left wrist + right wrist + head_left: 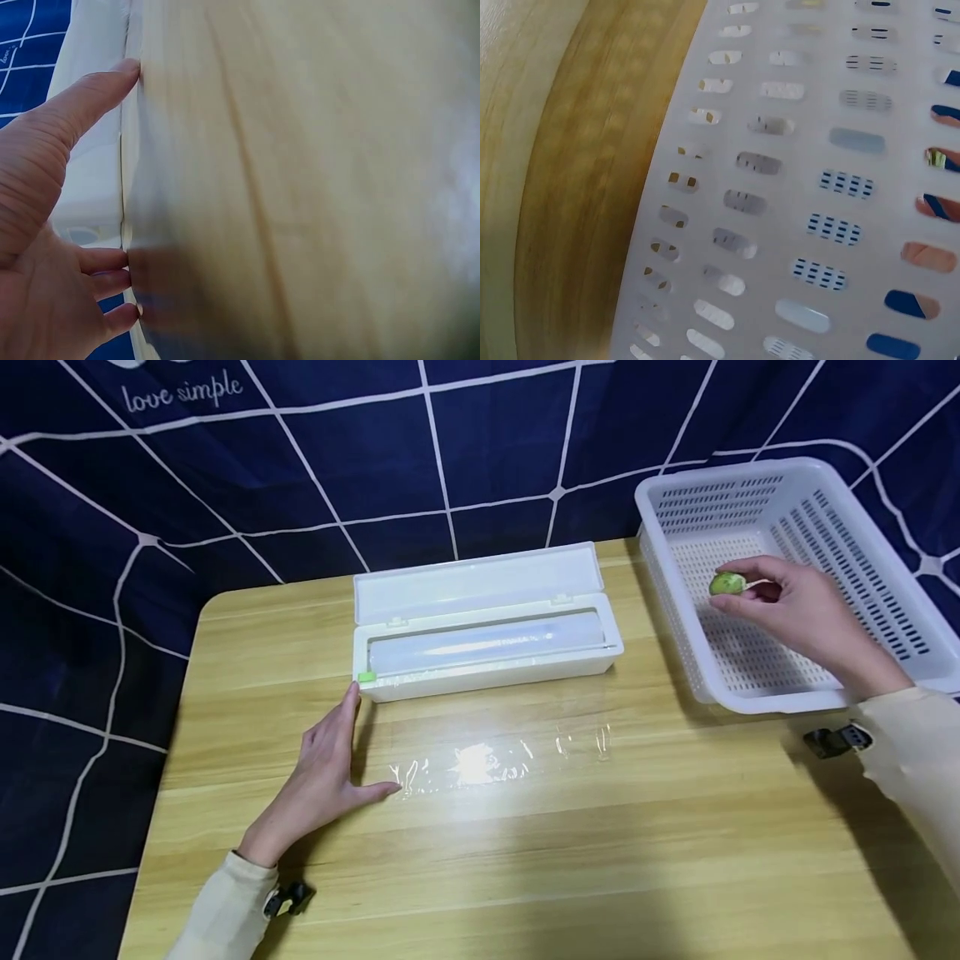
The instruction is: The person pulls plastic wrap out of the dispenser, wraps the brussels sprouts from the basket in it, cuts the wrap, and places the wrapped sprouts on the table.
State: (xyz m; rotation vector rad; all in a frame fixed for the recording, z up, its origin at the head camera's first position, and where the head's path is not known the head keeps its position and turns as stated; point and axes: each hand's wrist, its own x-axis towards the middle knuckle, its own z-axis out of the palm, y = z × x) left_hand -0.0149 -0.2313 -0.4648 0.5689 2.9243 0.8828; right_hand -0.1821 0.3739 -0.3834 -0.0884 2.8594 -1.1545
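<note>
My right hand (806,610) pinches a small, rounded green piece (727,583), like a fruit or vegetable, over the white slotted basket (738,702). Through the basket's slots, the right wrist view shows parts of that hand (928,256) and a sliver of green. On the left, my left hand (322,777) is spread with fingers straight. Its fingertips touch the front left corner of the white cling film box (487,672), and the thumb rests at the edge of clear cling film (495,760) lying on the table. In the left wrist view the left hand (45,180) shows at the side.
The box's lid (480,585) stands raised behind the film roll (487,642), and a green slider (367,677) sits at its left end. A dark blue curtain with white lines (375,460) hangs behind the wooden table (525,860).
</note>
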